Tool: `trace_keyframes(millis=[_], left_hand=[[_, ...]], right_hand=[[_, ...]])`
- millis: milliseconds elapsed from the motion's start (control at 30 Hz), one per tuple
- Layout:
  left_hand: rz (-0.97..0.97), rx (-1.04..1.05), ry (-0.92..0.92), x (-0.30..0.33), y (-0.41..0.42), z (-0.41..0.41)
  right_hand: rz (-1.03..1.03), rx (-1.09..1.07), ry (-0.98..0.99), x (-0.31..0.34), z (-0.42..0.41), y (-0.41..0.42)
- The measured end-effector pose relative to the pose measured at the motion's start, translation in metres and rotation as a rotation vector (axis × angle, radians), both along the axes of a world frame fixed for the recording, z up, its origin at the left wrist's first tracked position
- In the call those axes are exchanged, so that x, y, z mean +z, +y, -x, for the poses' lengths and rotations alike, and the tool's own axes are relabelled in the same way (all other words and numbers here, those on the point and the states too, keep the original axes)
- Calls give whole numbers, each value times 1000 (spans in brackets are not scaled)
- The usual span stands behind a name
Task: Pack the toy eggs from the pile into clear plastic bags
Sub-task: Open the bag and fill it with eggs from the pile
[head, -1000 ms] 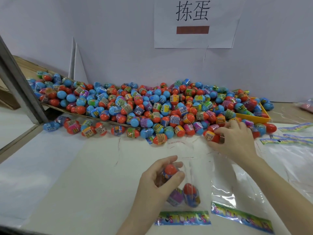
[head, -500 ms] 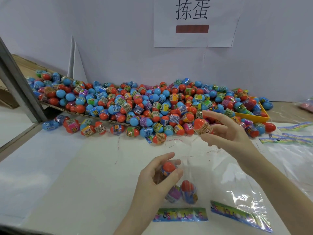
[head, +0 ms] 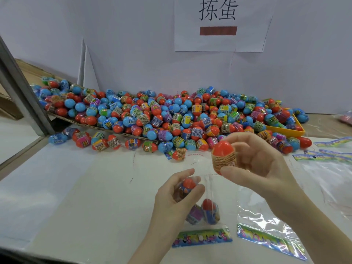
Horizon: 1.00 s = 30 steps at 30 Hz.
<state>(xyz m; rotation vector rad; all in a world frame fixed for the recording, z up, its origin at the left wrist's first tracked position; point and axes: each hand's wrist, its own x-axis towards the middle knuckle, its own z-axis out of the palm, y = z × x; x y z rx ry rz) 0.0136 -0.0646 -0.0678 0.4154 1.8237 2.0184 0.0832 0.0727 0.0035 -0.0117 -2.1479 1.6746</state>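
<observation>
A big pile of orange and blue toy eggs (head: 171, 115) lies along the back of the white table. My right hand (head: 255, 164) pinches one orange egg (head: 223, 155) with a printed band, holding it just above the mouth of a clear plastic bag (head: 207, 189). My left hand (head: 175, 195) grips that bag near its top, around an orange egg (head: 188, 184) inside it. Two more eggs (head: 206, 211) sit lower in the bag, above its colourful printed header (head: 202, 238).
A second clear bag (head: 266, 233) with a colourful header lies flat to the right. More bags (head: 331, 159) are stacked at the far right. A yellow tray (head: 287, 130) holds eggs at the pile's right end. A grey metal post (head: 21, 92) slants at the left.
My right hand picked an orange egg from the pile's front edge and carried it back toward me, over the bag. My left hand kept its grip on the bag.
</observation>
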Motion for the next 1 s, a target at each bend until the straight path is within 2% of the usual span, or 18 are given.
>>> trace_keyframes(millis=[133, 333, 733, 1000], left_hand=[[20, -7, 6, 1, 1, -1], [16, -14, 7, 2, 0, -2], [27, -19, 39, 0, -1, -2], [25, -16, 45, 1, -1, -3]], right_hand=[[6, 85, -5, -4, -1, -3], [124, 192, -19, -10, -1, -7], [226, 123, -61, -13, 1, -4], [268, 23, -16, -9, 0, -3]])
